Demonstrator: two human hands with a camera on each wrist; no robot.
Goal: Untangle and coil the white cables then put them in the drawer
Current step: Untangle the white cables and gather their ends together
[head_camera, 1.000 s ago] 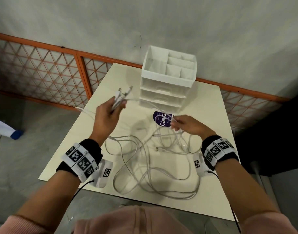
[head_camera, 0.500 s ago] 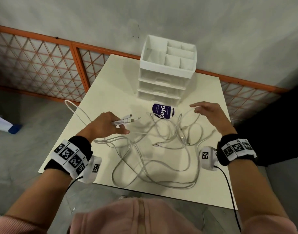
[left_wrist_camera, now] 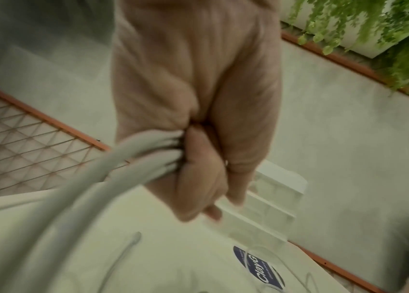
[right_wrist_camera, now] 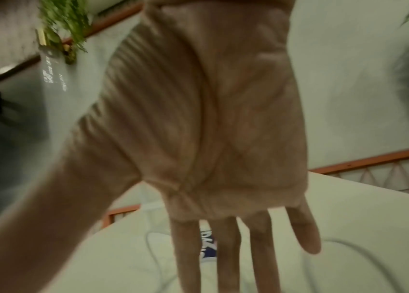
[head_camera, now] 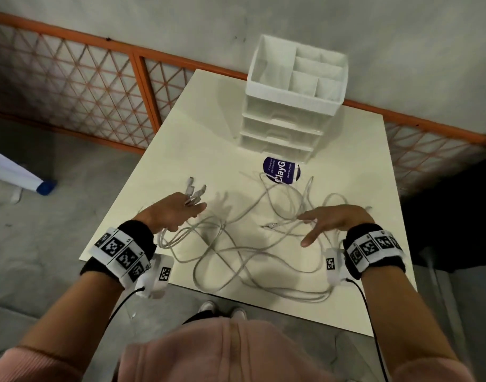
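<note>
A tangle of white cables (head_camera: 237,252) lies spread over the white table (head_camera: 208,111). My left hand (head_camera: 181,212) grips a bunch of cable ends, whose connectors (head_camera: 194,192) stick out past the fingers. In the left wrist view the cords (left_wrist_camera: 113,168) run out of the curled fingers (left_wrist_camera: 203,178). My right hand (head_camera: 330,220) hovers flat over the right side of the tangle, fingers (right_wrist_camera: 258,251) straight and spread, holding nothing. The white drawer unit (head_camera: 288,114) stands at the back of the table, its drawers shut.
A round purple sticker (head_camera: 281,174) lies in front of the drawer unit (left_wrist_camera: 273,200). An open divided tray (head_camera: 298,71) tops the unit. An orange lattice fence (head_camera: 79,86) runs behind and left of the table. The table's near edge (head_camera: 263,301) is close to my body.
My left hand dropped from a raised pose down to the table with the cable ends. My right hand let go of a cable, swung right, then came back flat over the tangle.
</note>
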